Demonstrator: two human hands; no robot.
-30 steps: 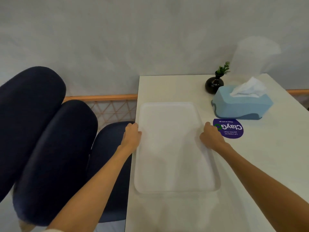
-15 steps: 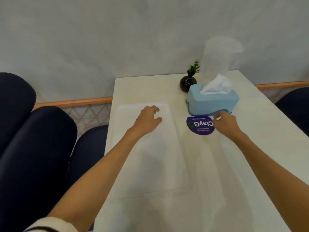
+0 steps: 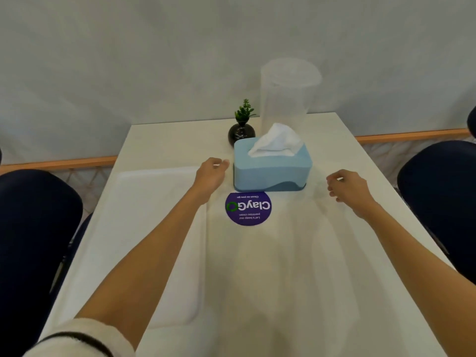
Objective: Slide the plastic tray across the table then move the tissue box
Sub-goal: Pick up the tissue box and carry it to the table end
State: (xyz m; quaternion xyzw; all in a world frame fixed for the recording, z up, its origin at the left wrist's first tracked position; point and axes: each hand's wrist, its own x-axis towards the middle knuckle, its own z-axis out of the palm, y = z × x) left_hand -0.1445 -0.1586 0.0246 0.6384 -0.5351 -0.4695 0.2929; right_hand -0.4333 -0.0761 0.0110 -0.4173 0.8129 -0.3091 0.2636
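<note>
White table (image 3: 296, 292), largely bare toward the near and right edges. Translucent plastic tray (image 3: 144, 228) lying flat along the left edge. Light blue tissue box (image 3: 270, 171) near the middle toward the far side, darker base, white tissue puffed from the top. Left hand (image 3: 210, 173) just beside its left side, fingers loosely curled, empty. Right hand (image 3: 346, 188) apart to the right, half-open, empty. Purple round sticker (image 3: 248, 208) directly before the box; small black vase (image 3: 240, 134) behind it.

L hand (image 3: 211, 173) & R hand (image 3: 346, 186) flank blue tissue box (image 3: 271, 169), neither touching
</note>
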